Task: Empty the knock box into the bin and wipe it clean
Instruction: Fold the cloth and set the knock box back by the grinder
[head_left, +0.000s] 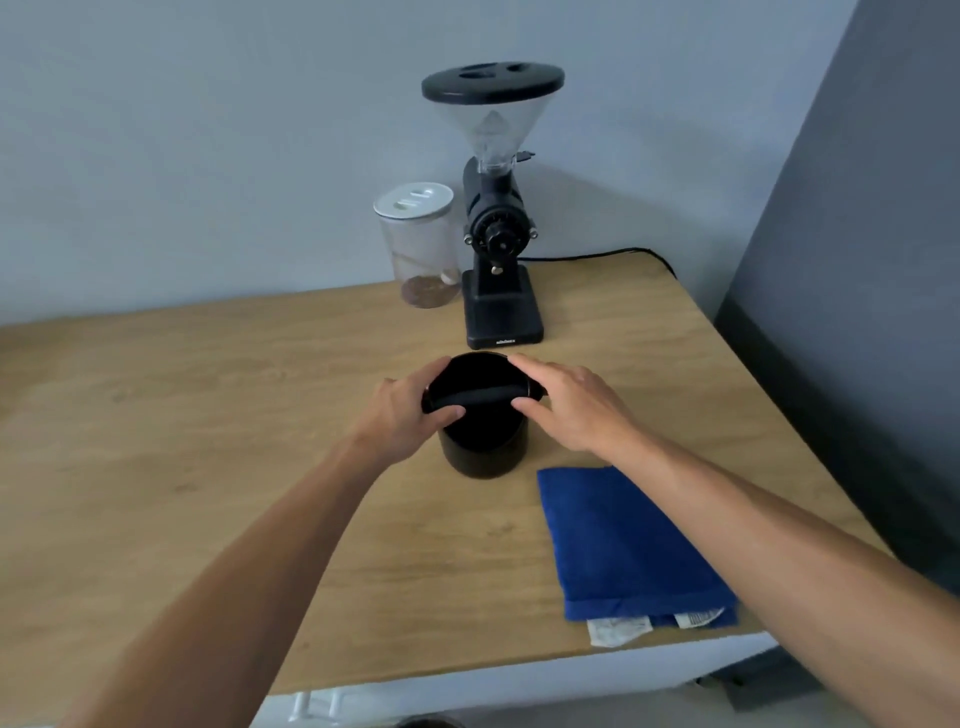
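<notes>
A black round knock box stands upright on the wooden table, with a padded black bar across its open top. My left hand clasps its left rim, thumb on the bar's left end. My right hand wraps the right rim, fingers over the bar's right end. Just right of the box a folded blue cloth lies flat near the front edge, partly under my right forearm. The inside of the box is dark and its contents cannot be made out. No bin is in view.
A black coffee grinder with a clear hopper stands behind the box. Left of it is a clear jar with a white lid and some beans. A black cable runs along the back edge. A dark wall borders the table's right side.
</notes>
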